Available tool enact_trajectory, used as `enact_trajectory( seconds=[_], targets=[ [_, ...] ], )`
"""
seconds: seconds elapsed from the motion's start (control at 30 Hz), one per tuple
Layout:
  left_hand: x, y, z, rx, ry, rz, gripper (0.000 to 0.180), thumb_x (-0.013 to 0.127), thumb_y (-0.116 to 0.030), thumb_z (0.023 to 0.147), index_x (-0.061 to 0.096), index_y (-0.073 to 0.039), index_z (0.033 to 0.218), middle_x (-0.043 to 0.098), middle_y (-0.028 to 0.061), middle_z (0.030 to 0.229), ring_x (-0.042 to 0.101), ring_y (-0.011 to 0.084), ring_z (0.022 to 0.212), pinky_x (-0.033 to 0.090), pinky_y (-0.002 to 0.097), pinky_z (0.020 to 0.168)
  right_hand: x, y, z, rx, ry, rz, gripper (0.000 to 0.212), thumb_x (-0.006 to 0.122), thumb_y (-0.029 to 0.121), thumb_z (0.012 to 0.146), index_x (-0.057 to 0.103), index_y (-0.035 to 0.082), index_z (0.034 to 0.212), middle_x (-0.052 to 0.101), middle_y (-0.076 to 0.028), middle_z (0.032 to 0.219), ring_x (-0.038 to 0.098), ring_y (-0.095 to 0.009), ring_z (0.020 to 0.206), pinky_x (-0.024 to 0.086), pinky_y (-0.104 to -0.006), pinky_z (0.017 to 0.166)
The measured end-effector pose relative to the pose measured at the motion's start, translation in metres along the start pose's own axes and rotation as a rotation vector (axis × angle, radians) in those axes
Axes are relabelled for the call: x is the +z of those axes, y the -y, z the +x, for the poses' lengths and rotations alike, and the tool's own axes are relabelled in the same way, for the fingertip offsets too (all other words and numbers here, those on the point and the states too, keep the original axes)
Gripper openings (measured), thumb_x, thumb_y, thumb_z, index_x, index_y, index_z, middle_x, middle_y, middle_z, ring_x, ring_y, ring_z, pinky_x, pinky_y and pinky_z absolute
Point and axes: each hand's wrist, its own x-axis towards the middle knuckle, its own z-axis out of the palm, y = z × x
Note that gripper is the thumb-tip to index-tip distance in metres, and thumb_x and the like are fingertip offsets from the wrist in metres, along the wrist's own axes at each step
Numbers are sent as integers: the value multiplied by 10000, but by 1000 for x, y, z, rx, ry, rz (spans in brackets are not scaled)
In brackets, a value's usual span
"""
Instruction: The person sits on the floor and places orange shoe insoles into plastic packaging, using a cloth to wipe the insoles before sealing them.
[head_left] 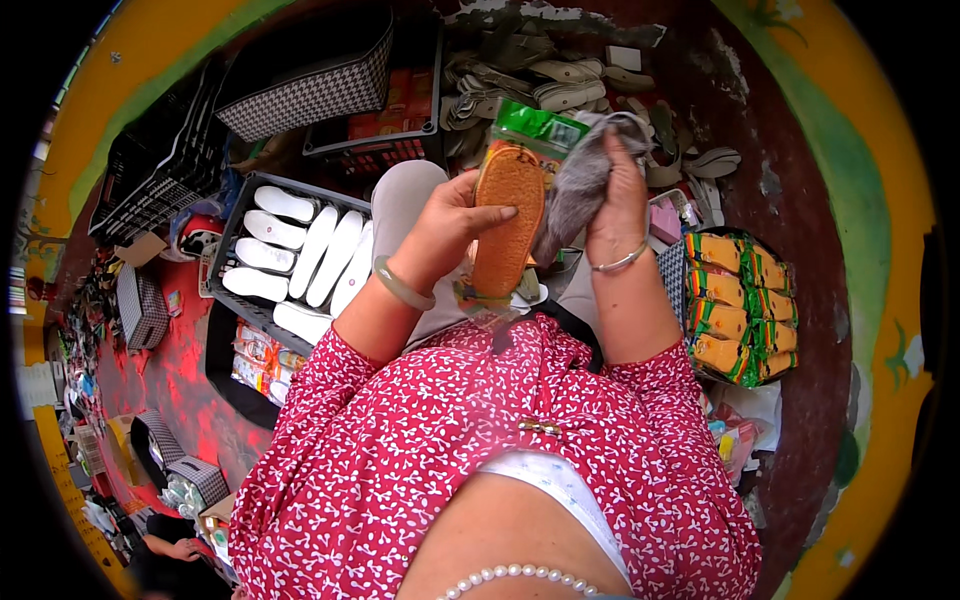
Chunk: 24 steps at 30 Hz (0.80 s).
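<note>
A brown-orange insole (508,205) in a clear plastic bag with a green top (540,125) stands upright in front of me. My left hand (440,230) is closed on its left edge, the thumb lying across the front. Just to the right, my right hand (622,200) is closed around a bunched grey cloth (580,188). The cloth is against or very close to the bag's right side; whether they touch I cannot tell. Both hands are above my lap, between my knees.
At my left stands a dark crate (232,210) of white insoles. A basket of packaged yellow insoles (722,312) sits at my right. Loose insoles (570,92) are heaped ahead, beside a houndstooth box (310,95). Another person's hand (186,549) shows at lower left.
</note>
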Motion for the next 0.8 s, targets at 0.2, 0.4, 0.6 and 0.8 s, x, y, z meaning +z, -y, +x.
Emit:
enact_trajectory(
  seconds=[0.2, 0.4, 0.6, 0.8],
  targets=[
    [-19, -20, 4, 101, -101, -418, 356, 561, -4, 840, 481, 7, 1187, 597, 95, 1074, 598, 210, 982, 477, 360, 891, -49, 27, 26, 337, 559, 137, 550, 478, 473, 899, 504, 6, 1188, 580, -177, 1130, 587, -288, 1003, 497, -405, 846],
    [-19, -29, 14, 158, -114, -322, 304, 563, -4, 848, 505, 5, 1146, 604, 93, 1069, 599, 192, 969, 478, 334, 874, -38, -10, -16, 427, 599, -4, 526, 442, 373, 944, 419, -32, 1279, 552, -161, 1196, 545, -243, 1103, 451, -379, 939],
    [-4, -14, 19, 287, -161, -118, 269, 567, 17, 840, 535, 16, 1108, 626, 85, 1025, 607, 151, 916, 478, 270, 829, -15, -24, -27, 330, 775, -558, 318, 632, 107, 847, 564, 3, 1140, 614, -34, 1060, 567, -107, 946, 444, -252, 849],
    [-6, -9, 22, 386, -241, -240, 255, 537, 41, 847, 545, 19, 1101, 623, 96, 1046, 610, 176, 938, 474, 298, 859, -29, -33, -29, 450, 731, -667, 283, 661, 60, 806, 599, 2, 1076, 638, -28, 994, 593, -108, 879, 466, -259, 823]
  ],
)
